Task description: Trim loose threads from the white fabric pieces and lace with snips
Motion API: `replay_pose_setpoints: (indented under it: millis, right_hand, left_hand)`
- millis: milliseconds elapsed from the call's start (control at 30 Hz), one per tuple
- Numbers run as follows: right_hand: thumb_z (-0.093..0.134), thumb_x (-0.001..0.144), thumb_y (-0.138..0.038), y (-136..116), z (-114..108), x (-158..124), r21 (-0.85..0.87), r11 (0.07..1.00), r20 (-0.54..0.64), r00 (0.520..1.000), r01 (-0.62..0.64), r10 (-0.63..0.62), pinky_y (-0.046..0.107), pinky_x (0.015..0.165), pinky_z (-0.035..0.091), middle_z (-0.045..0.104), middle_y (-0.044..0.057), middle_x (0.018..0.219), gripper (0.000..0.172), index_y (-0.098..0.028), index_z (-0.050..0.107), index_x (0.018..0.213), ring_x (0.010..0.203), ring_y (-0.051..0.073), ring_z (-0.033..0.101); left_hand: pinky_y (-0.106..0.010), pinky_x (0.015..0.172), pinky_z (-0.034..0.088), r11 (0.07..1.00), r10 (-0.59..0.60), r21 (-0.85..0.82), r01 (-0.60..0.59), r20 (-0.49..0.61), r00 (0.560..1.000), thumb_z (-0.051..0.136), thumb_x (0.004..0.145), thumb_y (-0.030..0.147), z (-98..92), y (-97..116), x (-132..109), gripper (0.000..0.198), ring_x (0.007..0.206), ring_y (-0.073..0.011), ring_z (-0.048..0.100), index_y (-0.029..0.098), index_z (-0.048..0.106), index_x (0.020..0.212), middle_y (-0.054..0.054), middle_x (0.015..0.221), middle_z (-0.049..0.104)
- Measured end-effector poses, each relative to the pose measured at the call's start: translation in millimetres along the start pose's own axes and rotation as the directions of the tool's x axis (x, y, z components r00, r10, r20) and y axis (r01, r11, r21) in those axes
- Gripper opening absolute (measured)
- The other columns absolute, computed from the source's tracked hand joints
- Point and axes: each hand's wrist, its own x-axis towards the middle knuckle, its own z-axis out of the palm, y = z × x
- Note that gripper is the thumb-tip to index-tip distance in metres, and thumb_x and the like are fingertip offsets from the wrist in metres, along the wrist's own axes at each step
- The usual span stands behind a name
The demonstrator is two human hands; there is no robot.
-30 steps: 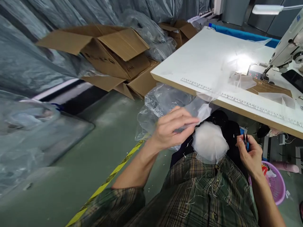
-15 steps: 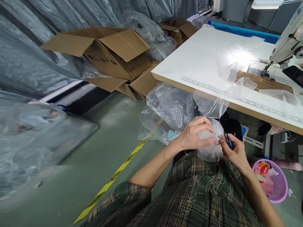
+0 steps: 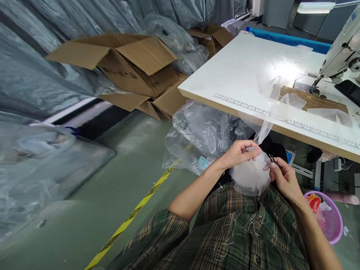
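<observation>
A bunched piece of sheer white fabric [image 3: 249, 175] is in front of my shirt, below the table edge. My left hand [image 3: 241, 153] pinches its upper edge between thumb and fingers. On its other side, my right hand [image 3: 284, 180] is closed around small thread snips [image 3: 272, 158], whose dark blades point up beside the fabric. The right fingertips also touch the fabric's right edge. A sheer strip [image 3: 264, 131] runs from near my left hand up over the edge of the white table [image 3: 239, 63].
A sewing machine [image 3: 341, 48] stands on the table's right side, with brown card [image 3: 317, 100] and sheer fabric by its needle. Clear plastic [image 3: 201, 129] hangs below the table edge. Open cardboard boxes [image 3: 132, 75] lie left. A purple basket [image 3: 336, 234] sits on the floor, lower right.
My left hand, spread and blurred before, has moved slightly right and now pinches the fabric's top. The fabric has turned to show a rounder, fuller face. The snips remain in my right hand.
</observation>
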Motion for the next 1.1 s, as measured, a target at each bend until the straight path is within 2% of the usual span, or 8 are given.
replay_pose_setpoints:
  millis: [100, 200, 500, 600, 767, 967, 1100]
  right_hand:
    - [0.032, 0.091, -0.072, 1, -3, 16, -0.024, 1.000, -0.013, 1.000, -0.006, 0.006, 0.027, 0.050, 0.037, 0.050, -0.001, 0.057, 0.063, -0.019, 0.062, 0.073, 0.053, 0.014, 0.044]
    - [0.032, 0.091, -0.074, -1, 1, 32, -0.056, 0.998, 0.013, 1.000, 0.020, -0.019, 0.027, 0.049, 0.034, 0.050, 0.000, 0.060, 0.064, -0.020, 0.056, 0.067, 0.054, 0.014, 0.042]
    - [0.031, 0.091, -0.074, -23, 17, 52, -0.181, 0.970, 0.173, 0.976, 0.166, -0.134, 0.025, 0.049, 0.028, 0.038, -0.003, 0.057, 0.060, -0.022, 0.041, 0.062, 0.054, 0.011, 0.034]
    - [0.031, 0.092, -0.071, -23, 22, 55, -0.202, 0.962, 0.151, 0.977, 0.183, -0.154, 0.025, 0.049, 0.028, 0.039, -0.003, 0.057, 0.058, -0.022, 0.041, 0.063, 0.053, 0.011, 0.035]
    - [0.030, 0.093, -0.068, -14, 27, 51, -0.215, 0.966, 0.067, 0.989, 0.141, -0.129, 0.025, 0.050, 0.030, 0.043, -0.003, 0.057, 0.055, -0.023, 0.040, 0.064, 0.053, 0.011, 0.038]
    - [0.032, 0.096, -0.061, -16, 25, 46, -0.264, 0.945, 0.114, 0.979, 0.195, -0.170, 0.025, 0.051, 0.030, 0.044, -0.003, 0.058, 0.049, -0.023, 0.042, 0.065, 0.054, 0.012, 0.040]
    - [0.036, 0.093, -0.064, -14, 26, 49, -0.289, 0.940, 0.083, 0.984, 0.178, -0.161, 0.026, 0.051, 0.028, 0.043, -0.004, 0.056, 0.051, -0.023, 0.043, 0.064, 0.052, 0.012, 0.037]
  left_hand:
    - [-0.021, 0.058, 0.040, 1.000, -0.004, 0.028, 0.006, -0.077, 0.997, 0.072, 0.074, 0.058, -3.5, 4, -7, 0.048, 0.060, -0.0102, 0.053, 0.012, 0.071, 0.088, 0.001, 0.062, 0.061]
    - [-0.022, 0.058, 0.039, 0.998, 0.030, 0.059, -0.024, -0.100, 0.995, 0.068, 0.079, 0.057, -8.2, 7, -11, 0.046, 0.060, -0.0101, 0.051, 0.012, 0.072, 0.089, 0.000, 0.064, 0.061]
    - [-0.022, 0.054, 0.036, 0.991, 0.091, 0.101, -0.090, -0.013, 0.996, 0.061, 0.085, 0.046, -22.0, 9, -13, 0.035, 0.057, -0.0091, 0.045, 0.013, 0.071, 0.084, 0.002, 0.061, 0.053]
    - [-0.021, 0.053, 0.034, 0.990, 0.081, 0.115, -0.082, 0.010, 0.997, 0.060, 0.085, 0.044, -22.6, 10, -12, 0.033, 0.054, -0.0082, 0.042, 0.012, 0.070, 0.082, 0.003, 0.058, 0.050]
    - [-0.021, 0.053, 0.034, 0.992, 0.105, 0.072, -0.107, 0.024, 0.994, 0.060, 0.085, 0.042, -24.0, 8, -10, 0.034, 0.054, -0.0079, 0.042, 0.011, 0.071, 0.082, 0.003, 0.057, 0.050]
    - [-0.021, 0.052, 0.033, 0.996, 0.066, 0.063, -0.068, 0.041, 0.997, 0.062, 0.082, 0.047, -25.2, 7, -9, 0.036, 0.054, -0.0077, 0.041, 0.011, 0.068, 0.077, 0.004, 0.057, 0.049]
    - [-0.020, 0.051, 0.031, 0.997, 0.043, 0.061, -0.046, 0.045, 0.998, 0.064, 0.081, 0.047, -23.6, 8, -9, 0.036, 0.052, -0.0070, 0.039, 0.012, 0.067, 0.073, 0.004, 0.055, 0.048]
